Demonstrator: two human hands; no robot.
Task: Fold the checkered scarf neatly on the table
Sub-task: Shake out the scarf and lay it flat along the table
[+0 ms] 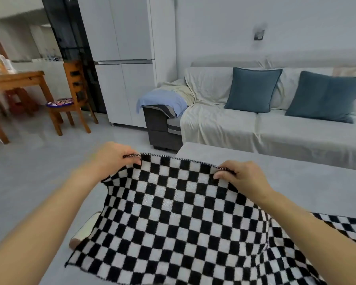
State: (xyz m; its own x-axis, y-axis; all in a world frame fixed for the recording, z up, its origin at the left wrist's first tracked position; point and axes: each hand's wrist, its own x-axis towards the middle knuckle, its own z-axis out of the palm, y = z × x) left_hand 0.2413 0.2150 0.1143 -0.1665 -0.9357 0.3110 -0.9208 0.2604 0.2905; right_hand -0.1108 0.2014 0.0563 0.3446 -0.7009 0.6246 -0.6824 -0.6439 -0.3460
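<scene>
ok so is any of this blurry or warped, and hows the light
Head view: the checkered scarf, left hand and right hand read sharp; the wooden table at far left is smeared; the wide lens leans the fridge; light is soft and even, no glare.

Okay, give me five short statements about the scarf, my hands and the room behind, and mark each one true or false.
1. The left hand and the right hand each pinch the far edge of the checkered scarf. True.
2. The scarf is red and white. False: it is black and white.
3. Two blue cushions lean on the sofa. True.
4. The wooden chair stands to the right of the sofa. False: it stands to the sofa's left.
5. The scarf is already folded into a small square. False: it is spread open, held up at its far edge.
</scene>
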